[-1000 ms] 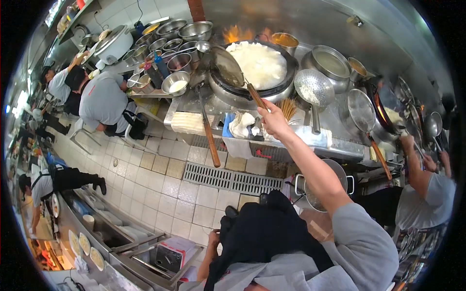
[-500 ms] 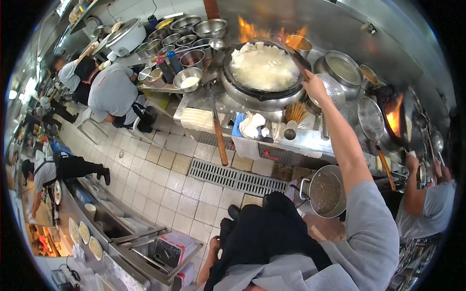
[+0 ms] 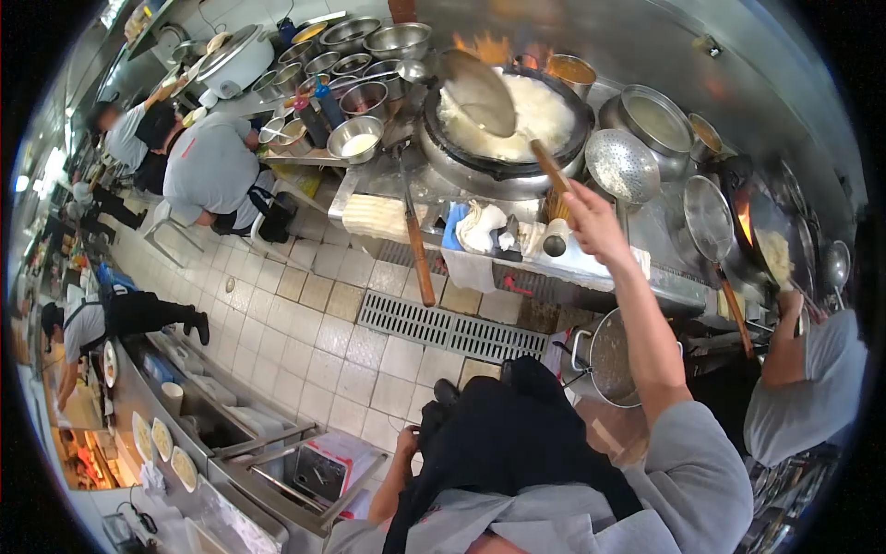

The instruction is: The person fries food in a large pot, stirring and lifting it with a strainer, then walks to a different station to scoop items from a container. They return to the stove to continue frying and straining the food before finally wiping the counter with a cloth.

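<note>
My right hand (image 3: 595,222) is closed around the wooden handle of a round strainer (image 3: 482,97). The strainer's wide head is tilted over the left part of a large black wok (image 3: 572,138). White foamy food (image 3: 535,106) bubbles in the wok, and the strainer covers part of it. Low by my left thigh hangs my left hand (image 3: 407,441), away from the counter; its fingers are too small and partly hidden to read. Right of the wok lies a perforated ladle (image 3: 623,166).
Flames (image 3: 484,46) rise behind the wok. A wooden-handled tool (image 3: 417,231) juts over the counter edge, and another strainer (image 3: 709,222) lies right. A large pot (image 3: 614,360) stands by my legs. A co-worker (image 3: 803,379) works at right; others are at left.
My right hand has come back toward me and lower. The strainer has risen and tilted, so its head now shows above the wok's left side. The co-worker's pan at right has shifted.
</note>
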Tool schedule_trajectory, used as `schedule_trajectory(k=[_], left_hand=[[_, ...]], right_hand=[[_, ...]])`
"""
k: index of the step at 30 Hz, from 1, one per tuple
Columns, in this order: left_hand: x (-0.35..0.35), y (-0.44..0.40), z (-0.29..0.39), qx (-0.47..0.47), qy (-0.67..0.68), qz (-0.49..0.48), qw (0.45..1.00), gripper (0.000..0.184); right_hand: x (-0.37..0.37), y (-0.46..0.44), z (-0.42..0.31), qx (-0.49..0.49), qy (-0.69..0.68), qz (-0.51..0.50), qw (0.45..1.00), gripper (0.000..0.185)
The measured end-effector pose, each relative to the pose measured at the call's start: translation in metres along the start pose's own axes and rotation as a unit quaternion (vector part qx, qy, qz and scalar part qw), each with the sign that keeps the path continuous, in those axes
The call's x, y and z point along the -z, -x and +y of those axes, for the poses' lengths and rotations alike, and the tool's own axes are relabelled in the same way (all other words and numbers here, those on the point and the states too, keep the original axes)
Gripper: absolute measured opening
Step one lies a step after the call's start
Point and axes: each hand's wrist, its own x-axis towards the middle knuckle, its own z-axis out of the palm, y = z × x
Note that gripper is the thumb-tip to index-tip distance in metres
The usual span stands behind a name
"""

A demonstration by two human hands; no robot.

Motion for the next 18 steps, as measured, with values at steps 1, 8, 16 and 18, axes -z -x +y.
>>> schedule_trajectory(k=[1, 8, 16, 18], left_hand=[[-0.004, -0.015, -0.011, -0.013, 0.046, -0.004, 0.999, 0.029], [0.002, -0.036, 0.002, 0.026, 0.062, 0.0, 0.998, 0.026], [-0.013, -0.006, -0.031, 0.017, -0.007, 0.016, 1.0, 0.035], [-0.012, 0.008, -0.031, 0.027, -0.014, 0.004, 1.0, 0.035]], right_hand=[[-0.009, -0.003, 0.003, -0.025, 0.022, -0.018, 0.999, 0.041], [-0.08, -0.05, 0.066, 0.089, 0.083, 0.077, 0.99, 0.04], [-0.128, -0.076, 0.072, 0.124, 0.068, 0.16, 0.977, 0.037], [-0.133, -0.084, 0.074, 0.162, 0.058, 0.161, 0.972, 0.037]])
